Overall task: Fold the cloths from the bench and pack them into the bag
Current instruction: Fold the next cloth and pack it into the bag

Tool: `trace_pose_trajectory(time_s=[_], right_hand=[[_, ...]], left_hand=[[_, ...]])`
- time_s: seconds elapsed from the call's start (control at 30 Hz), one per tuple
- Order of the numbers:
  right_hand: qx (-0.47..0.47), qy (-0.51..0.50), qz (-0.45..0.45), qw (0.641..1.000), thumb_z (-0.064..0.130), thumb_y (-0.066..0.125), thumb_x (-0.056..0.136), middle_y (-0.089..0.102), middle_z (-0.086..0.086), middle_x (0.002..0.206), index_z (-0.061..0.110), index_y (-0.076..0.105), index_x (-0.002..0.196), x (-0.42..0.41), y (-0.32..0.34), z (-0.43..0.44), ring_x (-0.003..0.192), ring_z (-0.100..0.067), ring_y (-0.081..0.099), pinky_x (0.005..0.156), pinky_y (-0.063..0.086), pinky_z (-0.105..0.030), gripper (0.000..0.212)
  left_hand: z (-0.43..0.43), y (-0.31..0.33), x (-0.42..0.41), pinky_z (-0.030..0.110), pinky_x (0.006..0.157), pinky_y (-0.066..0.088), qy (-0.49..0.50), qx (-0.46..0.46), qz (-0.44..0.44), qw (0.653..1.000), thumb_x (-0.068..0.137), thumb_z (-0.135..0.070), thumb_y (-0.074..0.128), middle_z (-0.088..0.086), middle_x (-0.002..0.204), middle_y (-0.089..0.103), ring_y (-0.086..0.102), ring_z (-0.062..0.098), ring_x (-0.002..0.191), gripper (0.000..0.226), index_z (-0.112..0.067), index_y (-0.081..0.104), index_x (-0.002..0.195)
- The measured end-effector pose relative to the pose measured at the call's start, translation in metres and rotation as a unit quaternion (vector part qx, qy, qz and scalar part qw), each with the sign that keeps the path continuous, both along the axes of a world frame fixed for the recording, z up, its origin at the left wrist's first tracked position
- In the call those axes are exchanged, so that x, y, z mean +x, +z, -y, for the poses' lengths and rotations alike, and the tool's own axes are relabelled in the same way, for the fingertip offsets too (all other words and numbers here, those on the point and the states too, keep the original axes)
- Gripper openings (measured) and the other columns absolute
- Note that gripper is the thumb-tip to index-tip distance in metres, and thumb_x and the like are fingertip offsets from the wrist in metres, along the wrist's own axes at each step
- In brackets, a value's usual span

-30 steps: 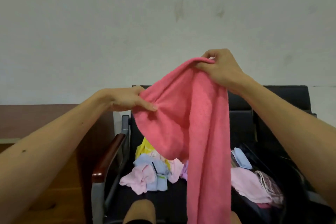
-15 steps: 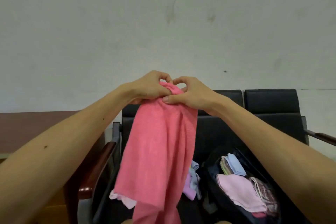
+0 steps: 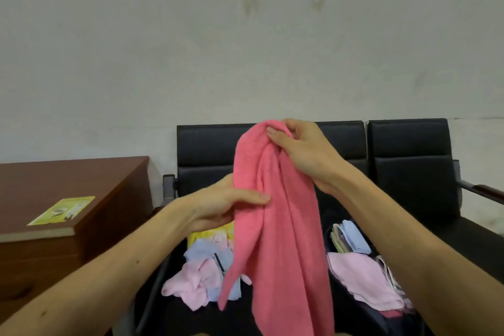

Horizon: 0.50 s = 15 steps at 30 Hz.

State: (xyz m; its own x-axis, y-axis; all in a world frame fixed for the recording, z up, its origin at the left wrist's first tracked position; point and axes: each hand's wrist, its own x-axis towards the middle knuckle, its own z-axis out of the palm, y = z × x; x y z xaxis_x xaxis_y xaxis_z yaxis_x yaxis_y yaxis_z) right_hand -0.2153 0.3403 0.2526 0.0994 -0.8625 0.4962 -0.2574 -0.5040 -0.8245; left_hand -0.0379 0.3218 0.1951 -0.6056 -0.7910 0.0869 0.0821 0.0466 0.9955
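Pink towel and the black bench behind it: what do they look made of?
The pink towel looks like soft terry or microfibre: matte, with a fuzzy nap, and it drapes in loose folds. The black bench seems padded and covered in leather or vinyl: smooth, with a faint sheen and seamed panels. The view cannot tell which of the two.

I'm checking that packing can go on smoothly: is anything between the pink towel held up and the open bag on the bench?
Nothing visible. The pink towel, pinched by the right hand and gripped by the left hand, hangs beside the bag, whose open mouth holds only folded cloths.
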Motion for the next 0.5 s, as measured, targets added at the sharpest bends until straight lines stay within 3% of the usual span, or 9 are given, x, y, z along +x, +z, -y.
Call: trace_pose_trajectory(time_s=[0.07, 0.17, 0.27, 0.33, 0.43, 0.5], right_hand=[[-0.002, -0.017, 0.047, 0.999, 0.024, 0.056, 0.100, 0.067, 0.003, 0.086, 0.017, 0.064, 0.094, -0.001, -0.005, 0.000, 0.075, -0.007, 0.063, 0.069, 0.050, -0.023, 0.013], [0.020, -0.019, 0.162, 0.986, 0.011, 0.056, 0.098, 0.066, 0.006, 0.076, 0.016, 0.058, 0.096, -0.018, -0.017, -0.003, 0.066, -0.004, 0.061, 0.062, 0.048, -0.020, 0.005], [0.078, -0.023, 0.203, 0.976, 0.001, 0.060, 0.091, 0.068, 0.007, 0.071, 0.013, 0.057, 0.104, -0.041, -0.047, -0.010, 0.062, -0.005, 0.061, 0.056, 0.048, -0.020, 0.019], [0.126, 0.003, 0.208, 0.970, -0.005, 0.068, 0.080, 0.072, 0.002, 0.076, 0.008, 0.058, 0.111, -0.053, -0.074, -0.012, 0.063, -0.010, 0.065, 0.055, 0.052, -0.022, 0.035], [0.221, 0.074, 0.181, 0.955, 0.017, 0.091, 0.054, 0.076, -0.011, 0.095, 0.012, 0.070, 0.114, -0.064, -0.115, -0.014, 0.077, -0.021, 0.072, 0.062, 0.057, -0.027, 0.064], [0.296, 0.103, 0.140, 0.939, 0.033, 0.095, 0.047, 0.075, -0.015, 0.103, 0.015, 0.077, 0.104, -0.066, -0.137, -0.017, 0.084, -0.022, 0.073, 0.068, 0.058, -0.028, 0.062]], left_hand=[[0.003, -0.020, -0.001, 0.036, 0.095, 0.056, 0.014, -0.011, 0.049, 0.999, 0.077, -0.002, 0.079, 0.014, 0.119, 0.071, 0.069, 0.026, 0.110, 0.043, -0.004, 0.068, 0.118], [0.016, -0.037, 0.008, 0.038, 0.096, 0.055, 0.082, -0.040, 0.055, 0.994, 0.084, -0.016, 0.070, 0.017, 0.115, 0.072, 0.069, 0.026, 0.103, 0.032, -0.001, 0.070, 0.113], [0.030, -0.044, 0.020, 0.043, 0.098, 0.050, 0.163, -0.102, 0.061, 0.979, 0.096, -0.004, 0.059, 0.019, 0.113, 0.072, 0.066, 0.024, 0.100, 0.020, -0.003, 0.071, 0.112], [0.036, -0.044, 0.021, 0.036, 0.092, 0.052, 0.190, -0.132, 0.085, 0.969, 0.098, -0.002, 0.056, 0.014, 0.107, 0.074, 0.067, 0.019, 0.096, 0.019, -0.004, 0.072, 0.106], [0.037, -0.045, 0.017, 0.026, 0.088, 0.055, 0.162, -0.159, 0.134, 0.965, 0.099, -0.006, 0.055, 0.005, 0.103, 0.076, 0.071, 0.015, 0.097, 0.020, -0.009, 0.075, 0.104], [0.036, -0.049, 0.016, 0.025, 0.089, 0.055, 0.124, -0.190, 0.176, 0.958, 0.097, 0.001, 0.054, 0.003, 0.100, 0.076, 0.071, 0.012, 0.096, 0.024, -0.009, 0.076, 0.099]])
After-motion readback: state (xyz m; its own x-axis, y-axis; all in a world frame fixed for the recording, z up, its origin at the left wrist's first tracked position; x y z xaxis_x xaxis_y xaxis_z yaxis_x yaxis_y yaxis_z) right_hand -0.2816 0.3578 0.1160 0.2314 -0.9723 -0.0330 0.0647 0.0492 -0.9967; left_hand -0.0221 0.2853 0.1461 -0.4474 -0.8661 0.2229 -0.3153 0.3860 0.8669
